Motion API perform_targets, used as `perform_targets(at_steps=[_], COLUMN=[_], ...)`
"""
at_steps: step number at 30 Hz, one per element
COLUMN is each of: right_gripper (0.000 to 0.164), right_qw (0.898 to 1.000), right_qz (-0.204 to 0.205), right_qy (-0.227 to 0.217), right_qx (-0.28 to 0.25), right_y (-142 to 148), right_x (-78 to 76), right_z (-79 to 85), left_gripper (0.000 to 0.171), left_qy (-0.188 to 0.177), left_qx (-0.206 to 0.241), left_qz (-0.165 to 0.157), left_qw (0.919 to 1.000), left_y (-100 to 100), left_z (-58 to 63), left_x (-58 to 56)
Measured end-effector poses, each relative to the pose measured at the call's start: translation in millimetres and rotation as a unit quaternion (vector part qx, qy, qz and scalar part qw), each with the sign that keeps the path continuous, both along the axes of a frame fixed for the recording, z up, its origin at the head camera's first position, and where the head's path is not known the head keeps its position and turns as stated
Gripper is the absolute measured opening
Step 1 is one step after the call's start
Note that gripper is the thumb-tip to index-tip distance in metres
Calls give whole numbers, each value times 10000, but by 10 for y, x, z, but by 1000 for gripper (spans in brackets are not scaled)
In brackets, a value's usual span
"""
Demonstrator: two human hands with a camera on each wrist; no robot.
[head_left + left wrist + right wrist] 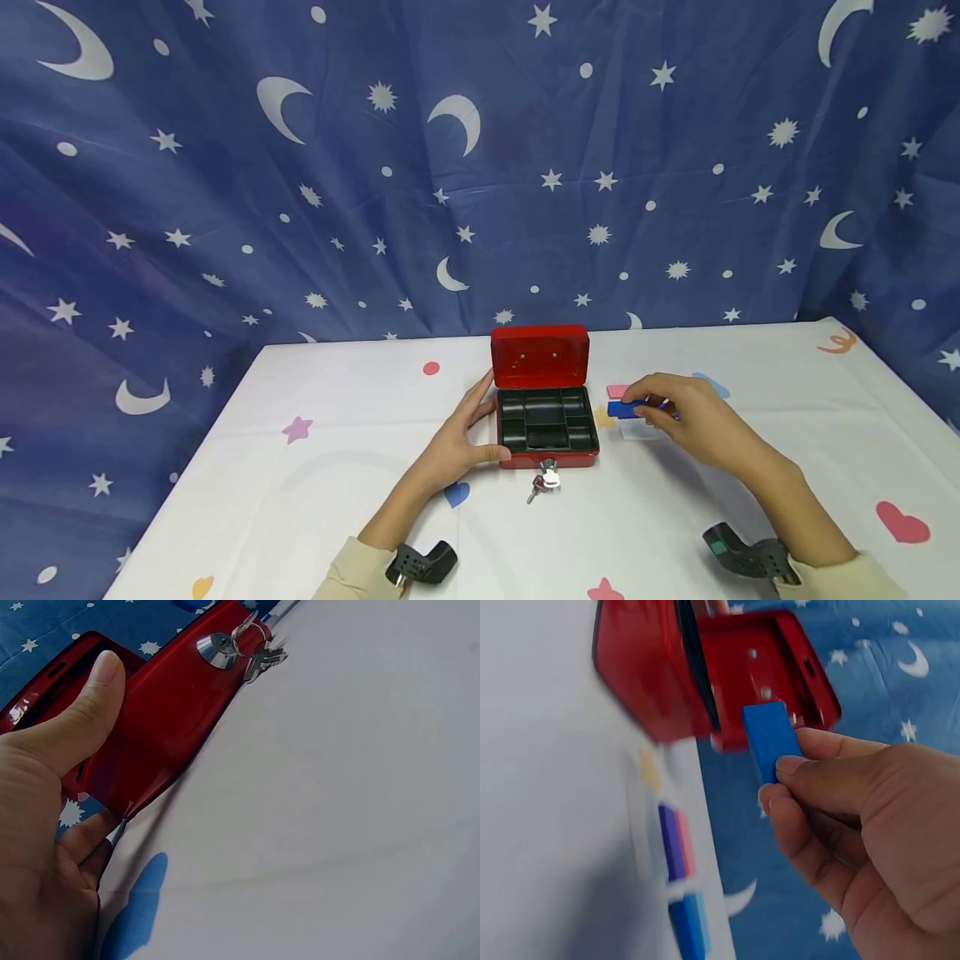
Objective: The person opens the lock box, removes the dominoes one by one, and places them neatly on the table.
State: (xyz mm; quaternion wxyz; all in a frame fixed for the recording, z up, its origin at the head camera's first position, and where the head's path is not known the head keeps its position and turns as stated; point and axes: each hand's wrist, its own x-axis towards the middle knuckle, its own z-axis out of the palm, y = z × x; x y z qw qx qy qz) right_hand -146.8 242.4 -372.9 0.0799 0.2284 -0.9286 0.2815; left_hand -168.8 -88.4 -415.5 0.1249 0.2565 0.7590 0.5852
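A red cash box (517, 461) stands with its lid (540, 367) raised, showing a black compartment tray (547, 407). Keys (534, 490) hang from the lock at its front. My left hand (450, 446) rests against the box's left side, thumb at the front corner, fingers extended along the side. To the right of the box, my right hand (693, 417) pinches a blue rectangular block (769, 739) between thumb and fingers. The block is held above the table, apart from the box.
Beside the box lie a pink piece (617, 391) and a pale, see-through-looking piece (637, 430). The right wrist view also shows a purple bar (672, 841) and another blue bar (688, 928). A star-printed blue curtain (510, 167) hangs behind the white table (337, 500).
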Motion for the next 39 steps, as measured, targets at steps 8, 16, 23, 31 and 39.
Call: perform_targets(at_steps=[8,16,23,31,39], right_gripper=[24,19,17,19,22], right_qw=[9983,9917,9858,9884,9893], right_qz=[-412,-613,-655,-697,-772], right_qy=[-389,-1115,-1537,-1334,-1227], right_qx=[156,193,172,178,172], right_y=[387,661,737,763,792], right_x=[38,2,-2,-26,-22], right_z=[-112,-249,-338,-404,-449], left_gripper=[104,105,106,104,105], left_qy=[-16,-3,46,204,10], left_qx=[-89,-155,-47,78,51], left_qz=[64,108,229,187,99], left_qw=[9999,9998,9997,9996,9999], left_y=[6,9,-8,-25,0], left_z=[25,-26,-298,-316,-120], left_x=[15,-40,-139,-137,-48])
